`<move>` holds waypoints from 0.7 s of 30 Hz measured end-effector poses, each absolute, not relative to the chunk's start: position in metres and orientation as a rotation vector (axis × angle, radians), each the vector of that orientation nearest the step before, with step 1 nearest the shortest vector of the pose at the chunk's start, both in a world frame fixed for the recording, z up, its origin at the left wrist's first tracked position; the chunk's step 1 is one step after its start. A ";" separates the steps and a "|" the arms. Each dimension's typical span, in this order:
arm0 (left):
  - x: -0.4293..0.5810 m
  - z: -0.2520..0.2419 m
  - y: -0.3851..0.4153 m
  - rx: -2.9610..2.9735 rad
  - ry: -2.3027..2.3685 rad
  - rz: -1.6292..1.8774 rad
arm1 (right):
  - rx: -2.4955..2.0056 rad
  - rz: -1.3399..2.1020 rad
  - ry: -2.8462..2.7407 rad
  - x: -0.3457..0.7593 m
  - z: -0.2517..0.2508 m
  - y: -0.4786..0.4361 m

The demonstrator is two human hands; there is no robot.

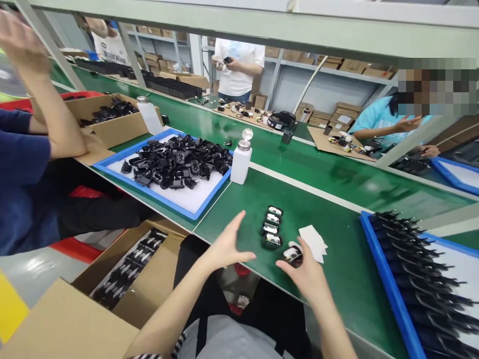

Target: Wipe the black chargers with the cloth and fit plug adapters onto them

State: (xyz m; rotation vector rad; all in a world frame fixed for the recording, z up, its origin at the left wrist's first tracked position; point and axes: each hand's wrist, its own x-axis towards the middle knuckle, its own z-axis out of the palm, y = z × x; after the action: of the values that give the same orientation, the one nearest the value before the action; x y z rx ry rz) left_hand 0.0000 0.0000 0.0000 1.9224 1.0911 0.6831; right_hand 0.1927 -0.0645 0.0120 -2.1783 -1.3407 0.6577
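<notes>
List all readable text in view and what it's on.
White shirt, upper left: roughly "...spirat...", blurred, uncertain.
Turquoise shirt: pale lettering, too blurred.
White shirt, top centre: faint print, unreadable.
Four black-and-white parts in a row: no legible text.
White bottle near the centre: no text visible.

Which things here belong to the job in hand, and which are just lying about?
Likely in the job:
black-and-white part at the right hand
row of four similar parts

Apparently lying about, untouched:
white sheets
white pump bottle
black plastic parts in a blue tray
</notes>
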 end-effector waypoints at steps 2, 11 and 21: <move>0.018 -0.005 0.009 2.035 0.984 0.550 | -2.177 0.665 -1.238 0.175 0.003 -0.065; 0.047 -0.014 -0.001 2.194 1.151 0.347 | -1.501 0.838 -0.867 0.186 -0.013 -0.061; 0.064 -0.016 -0.017 2.178 1.308 0.385 | -1.283 1.106 -0.661 0.200 -0.012 0.028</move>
State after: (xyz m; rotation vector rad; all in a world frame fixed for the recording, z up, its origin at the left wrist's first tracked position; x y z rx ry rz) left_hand 0.0641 -0.0168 -0.0159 2.1779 1.3083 0.3852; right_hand 0.2004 0.0277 -0.0124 -1.2832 -0.6612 1.1058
